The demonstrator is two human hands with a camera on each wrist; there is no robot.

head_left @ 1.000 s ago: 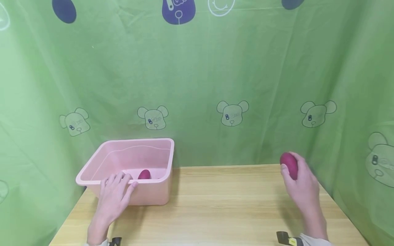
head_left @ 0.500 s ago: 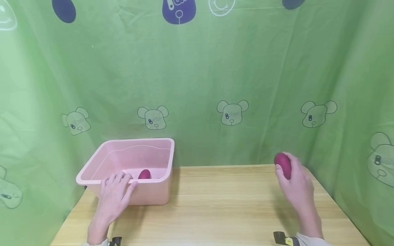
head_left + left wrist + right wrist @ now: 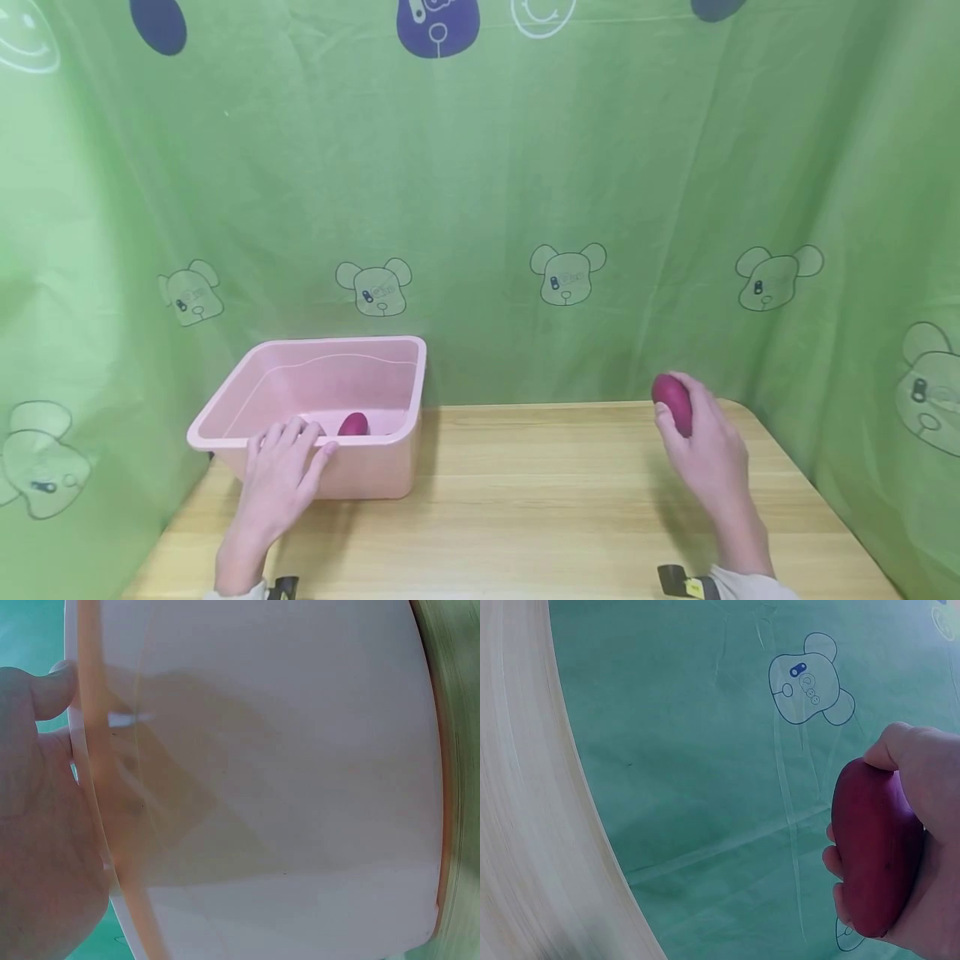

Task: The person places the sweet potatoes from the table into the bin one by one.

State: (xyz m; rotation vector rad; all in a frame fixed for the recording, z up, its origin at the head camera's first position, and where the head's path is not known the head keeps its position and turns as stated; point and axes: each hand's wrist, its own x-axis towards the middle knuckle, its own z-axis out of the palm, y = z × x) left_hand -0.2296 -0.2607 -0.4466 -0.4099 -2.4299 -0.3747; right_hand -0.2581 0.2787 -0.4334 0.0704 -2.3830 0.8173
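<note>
On the left of the table stands a pink plastic bin [image 3: 367,471], its near rim held by my left hand [image 3: 276,477] with the fingers hooked over it. In the left wrist view the thumb and palm lie along the rim; the other fingers are hidden. Inside the bin rests a dark red oval fruit [image 3: 353,424], partly covered by the near wall. At the right, my right hand [image 3: 712,458] grips a similar mango-shaped fruit [image 3: 672,405], raised above the table. The right wrist view shows the thumb on the upper end of this smooth, slightly curved fruit [image 3: 874,851] and fingertips behind it.
A pale wooden table [image 3: 525,500] stretches between the bin and my right hand. A green curtain [image 3: 480,183] printed with bear heads hangs behind the table and along both sides. The bin stands close to the back curtain.
My right hand has moved gradually left across the table with the fruit still in its grip. The left hand and the bin have stayed in place.
</note>
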